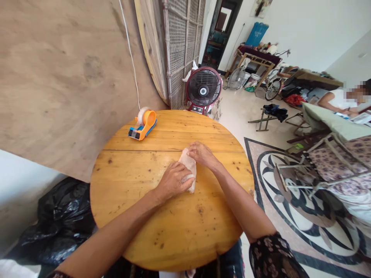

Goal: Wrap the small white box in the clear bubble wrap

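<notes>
Right of the tape dispenser [144,130], left hand [174,180] and right hand [202,155] rest on a pale packet [189,163], likely light, soft, best held by its ends, any pinch impossible to tell

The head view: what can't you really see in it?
- Head view: parts of the pale piece, covered by the left hand and right hand.
- Head view: what's inside the black bag, hidden by its plastic.
- Head view: the writing on the blue container, too small.
- Head view: the far-right papers, too small and cut off by the edge.
</notes>
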Available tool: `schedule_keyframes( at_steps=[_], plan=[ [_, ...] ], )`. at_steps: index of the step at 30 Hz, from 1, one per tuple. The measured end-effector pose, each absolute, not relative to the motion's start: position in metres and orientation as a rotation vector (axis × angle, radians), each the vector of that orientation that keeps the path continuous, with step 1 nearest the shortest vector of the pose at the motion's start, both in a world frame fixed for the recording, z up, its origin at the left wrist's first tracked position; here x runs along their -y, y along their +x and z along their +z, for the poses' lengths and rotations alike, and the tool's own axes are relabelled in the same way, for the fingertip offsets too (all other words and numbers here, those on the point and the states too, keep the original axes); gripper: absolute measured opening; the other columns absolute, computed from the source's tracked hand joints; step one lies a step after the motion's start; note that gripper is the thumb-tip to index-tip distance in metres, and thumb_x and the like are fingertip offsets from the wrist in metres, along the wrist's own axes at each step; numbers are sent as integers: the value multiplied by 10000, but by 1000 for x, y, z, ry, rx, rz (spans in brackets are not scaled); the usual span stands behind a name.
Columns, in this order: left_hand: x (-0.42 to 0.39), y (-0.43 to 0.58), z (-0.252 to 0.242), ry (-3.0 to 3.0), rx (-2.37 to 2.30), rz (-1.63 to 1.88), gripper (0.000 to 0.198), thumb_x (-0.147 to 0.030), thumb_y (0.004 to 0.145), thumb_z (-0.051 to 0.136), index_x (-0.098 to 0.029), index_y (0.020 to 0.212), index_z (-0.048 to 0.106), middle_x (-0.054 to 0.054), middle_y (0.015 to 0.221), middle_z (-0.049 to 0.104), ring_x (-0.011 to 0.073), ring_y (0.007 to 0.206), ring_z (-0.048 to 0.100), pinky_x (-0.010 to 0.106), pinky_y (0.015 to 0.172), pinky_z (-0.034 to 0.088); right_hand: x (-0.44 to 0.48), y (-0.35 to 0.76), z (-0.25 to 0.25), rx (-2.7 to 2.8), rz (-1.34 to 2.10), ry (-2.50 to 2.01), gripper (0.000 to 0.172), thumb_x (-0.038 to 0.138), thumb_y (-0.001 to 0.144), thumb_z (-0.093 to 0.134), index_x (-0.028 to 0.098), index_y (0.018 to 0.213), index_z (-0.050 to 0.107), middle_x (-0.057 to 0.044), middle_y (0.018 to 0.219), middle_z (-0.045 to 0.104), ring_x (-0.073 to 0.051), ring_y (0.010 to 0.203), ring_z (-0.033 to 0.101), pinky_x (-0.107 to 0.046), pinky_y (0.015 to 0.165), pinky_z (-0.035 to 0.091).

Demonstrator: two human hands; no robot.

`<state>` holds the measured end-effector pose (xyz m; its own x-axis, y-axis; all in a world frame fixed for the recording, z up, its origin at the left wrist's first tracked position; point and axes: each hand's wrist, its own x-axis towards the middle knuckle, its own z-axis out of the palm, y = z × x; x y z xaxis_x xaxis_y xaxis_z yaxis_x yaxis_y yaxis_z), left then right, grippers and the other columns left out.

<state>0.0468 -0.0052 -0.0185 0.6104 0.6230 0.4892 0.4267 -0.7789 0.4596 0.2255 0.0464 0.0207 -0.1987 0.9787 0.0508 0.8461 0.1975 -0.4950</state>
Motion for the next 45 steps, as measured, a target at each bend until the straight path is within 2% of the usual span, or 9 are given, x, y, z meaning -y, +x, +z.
schedule_keyframes(
  at_steps=[4, 8, 15, 19, 21, 26, 34, 42, 45],
  plan=[
    [5, 47, -18, 2532, -855, 941, 182, -301, 841, 555, -190, 805, 695, 66, 796, 671, 218, 839, 599, 370, 789, 456, -49, 224, 17, 2030, 453, -1853, 126, 186, 747, 575, 179, 634, 629, -28, 710, 622, -147, 649, 537, -252, 600, 372],
    [5, 47, -17, 2531, -848, 941, 186, -298, 844, 553, -184, 816, 697, 70, 803, 672, 219, 839, 595, 371, 788, 457, -52, 225, 6, 1938, 499, -1875, 113, 192, 720, 580, 175, 611, 603, 16, 575, 558, -115, 548, 473, -235, 525, 304],
    [6, 47, -18, 2517, -853, 959, 173, -293, 843, 556, -196, 828, 698, 62, 803, 673, 213, 834, 592, 367, 783, 455, -53, 227, -9, 1896, 533, -1803, 44, 192, 709, 588, 189, 734, 625, 26, 666, 616, -124, 616, 536, -231, 575, 367],
    [5, 47, -19, 2515, -830, 947, 181, -289, 852, 552, -194, 821, 704, 65, 842, 666, 208, 840, 573, 374, 803, 452, -54, 227, -12, 1838, 541, -1800, 380, 170, 704, 601, 197, 1082, 574, -1, 798, 651, -156, 709, 570, -268, 672, 422],
    [6, 46, -17, 2526, -849, 946, 194, -297, 854, 554, -193, 823, 714, 77, 893, 654, 218, 876, 555, 383, 815, 444, -56, 228, -14, 1823, 570, -1800, 473, 167, 712, 598, 183, 1180, 528, -17, 821, 649, -168, 734, 576, -288, 705, 431],
    [8, 44, -12, 2573, -911, 946, 282, -230, 885, 462, -206, 872, 742, 99, 982, 615, 243, 961, 507, 408, 829, 414, -60, 231, -15, 1716, 704, -1631, 455, 192, 704, 568, 188, 1156, 525, 35, 742, 588, -124, 615, 511, -257, 618, 415],
    [16, 48, -14, 2538, -1068, 1006, 231, -204, 851, 516, -224, 836, 746, 72, 867, 598, 225, 879, 479, 392, 797, 384, -42, 220, 16, 1545, 934, -1364, 441, 206, 687, 550, 157, 1124, 519, 41, 719, 530, -101, 579, 493, -232, 568, 418],
    [25, 48, -21, 2475, -1184, 1095, 77, -240, 805, 581, -189, 808, 639, 57, 814, 592, 224, 844, 498, 371, 775, 387, 12, 202, 39, 1616, 719, -1333, 460, 228, 752, 576, 165, 1206, 545, 18, 770, 559, -114, 671, 537, -250, 657, 469],
    [26, 47, -24, 2382, -1315, 1142, 155, -296, 757, 621, -175, 815, 545, 65, 826, 565, 243, 852, 508, 387, 780, 414, 30, 197, 38, 1589, 702, -1321, 479, 226, 771, 580, 176, 1244, 526, 5, 805, 584, -123, 714, 568, -263, 695, 485]
  ],
)
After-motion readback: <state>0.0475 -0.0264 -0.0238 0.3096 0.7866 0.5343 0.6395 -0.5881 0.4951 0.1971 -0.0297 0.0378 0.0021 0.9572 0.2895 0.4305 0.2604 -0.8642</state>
